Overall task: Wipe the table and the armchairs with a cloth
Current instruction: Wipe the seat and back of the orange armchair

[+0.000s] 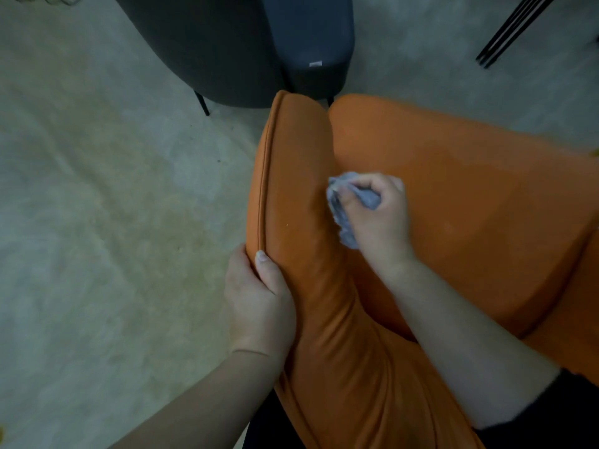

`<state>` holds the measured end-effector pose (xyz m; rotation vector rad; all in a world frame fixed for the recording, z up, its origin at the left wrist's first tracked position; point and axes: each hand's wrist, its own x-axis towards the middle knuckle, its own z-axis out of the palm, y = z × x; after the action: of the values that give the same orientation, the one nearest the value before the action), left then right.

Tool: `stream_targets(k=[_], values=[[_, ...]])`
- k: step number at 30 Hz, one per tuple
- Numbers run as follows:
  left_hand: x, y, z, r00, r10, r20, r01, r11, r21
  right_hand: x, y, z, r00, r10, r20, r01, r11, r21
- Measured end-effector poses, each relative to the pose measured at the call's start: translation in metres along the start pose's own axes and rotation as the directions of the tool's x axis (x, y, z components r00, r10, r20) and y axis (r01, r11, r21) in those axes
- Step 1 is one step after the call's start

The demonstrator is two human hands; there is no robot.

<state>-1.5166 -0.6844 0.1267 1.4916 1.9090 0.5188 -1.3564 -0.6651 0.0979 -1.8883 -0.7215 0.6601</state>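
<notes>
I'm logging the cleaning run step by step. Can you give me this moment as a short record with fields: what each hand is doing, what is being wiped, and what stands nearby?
surface being wiped: inner side of the orange upholstered armchair, where armrest meets seat
right hand: grips a crumpled grey cloth, pressing it against the armrest's inner face
left hand: holds the armrest's outer edge, thumb on top
nearby: dark grey armchair just beyond the orange one; thin black metal legs at upper right
floor: pale carpet
table: not in view
</notes>
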Motion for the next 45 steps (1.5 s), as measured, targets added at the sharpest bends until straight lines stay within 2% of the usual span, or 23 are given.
stream_targets(k=[3, 6, 10, 17, 20, 23, 25, 27, 29, 31, 33, 36, 38, 42, 45], values=[[-0.001, 0.0, -0.001, 0.998, 0.069, -0.012, -0.069, 0.997, 0.043, -0.005, -0.031, 0.017, 0.984, -0.1, 0.148, 0.088, 0.992, 0.086], [-0.001, 0.002, -0.002, 0.998, 0.065, -0.006, -0.065, 0.998, 0.019, -0.013, -0.039, 0.022, 0.94, -0.143, 0.308, 0.145, 0.989, 0.017], [-0.001, 0.001, -0.002, 0.998, 0.063, -0.007, -0.063, 0.998, -0.006, -0.023, -0.034, 0.016, 0.92, -0.211, 0.332, 0.247, 0.966, -0.072], [0.0, 0.001, -0.002, 0.999, 0.044, 0.002, -0.044, 0.999, 0.021, -0.023, -0.019, 0.015, 0.902, -0.256, 0.346, 0.304, 0.948, -0.09], [0.0, 0.002, -0.001, 0.999, 0.037, 0.0, -0.037, 0.999, 0.039, -0.018, -0.007, 0.012, 0.934, -0.228, 0.276, 0.262, 0.961, -0.093], [-0.001, 0.004, -0.002, 0.999, 0.035, 0.004, -0.035, 0.999, 0.034, -0.004, 0.007, -0.003, 0.998, -0.034, 0.06, 0.039, 0.997, -0.072], [-0.002, 0.004, -0.002, 1.0, 0.024, 0.004, -0.024, 1.0, 0.019, 0.0, 0.009, -0.012, 0.997, 0.074, 0.012, -0.074, 0.997, 0.007], [-0.001, 0.004, -0.002, 1.0, 0.018, 0.001, -0.018, 1.0, 0.01, -0.004, -0.003, -0.009, 0.998, 0.015, 0.055, -0.017, 0.999, 0.042], [-0.001, 0.003, -0.002, 0.999, 0.036, -0.003, -0.036, 0.999, 0.013, -0.014, -0.02, 0.002, 0.984, -0.085, 0.154, 0.079, 0.996, 0.045], [-0.001, 0.004, -0.003, 0.999, 0.045, -0.005, -0.045, 0.999, 0.012, -0.026, -0.032, 0.016, 0.962, -0.17, 0.213, 0.177, 0.984, -0.017], [-0.001, 0.003, -0.003, 0.999, 0.043, -0.003, -0.043, 0.999, 0.005, -0.035, -0.032, 0.023, 0.952, -0.219, 0.215, 0.239, 0.968, -0.072], [-0.001, 0.002, -0.003, 0.999, 0.04, -0.01, -0.04, 0.999, 0.006, -0.039, -0.011, 0.018, 0.947, -0.249, 0.204, 0.262, 0.965, -0.035], [-0.001, 0.002, -0.001, 0.999, 0.049, -0.018, -0.049, 0.999, 0.002, -0.034, 0.007, 0.008, 0.962, -0.202, 0.183, 0.213, 0.976, -0.039], [-0.003, 0.003, -0.001, 1.0, 0.021, 0.002, -0.021, 1.0, 0.001, -0.024, 0.025, -0.013, 0.996, 0.082, 0.018, -0.082, 0.996, -0.034], [-0.002, 0.004, -0.001, 1.0, 0.016, 0.003, -0.016, 1.0, -0.004, -0.025, 0.019, -0.013, 0.998, 0.066, -0.021, -0.065, 0.997, 0.046]])
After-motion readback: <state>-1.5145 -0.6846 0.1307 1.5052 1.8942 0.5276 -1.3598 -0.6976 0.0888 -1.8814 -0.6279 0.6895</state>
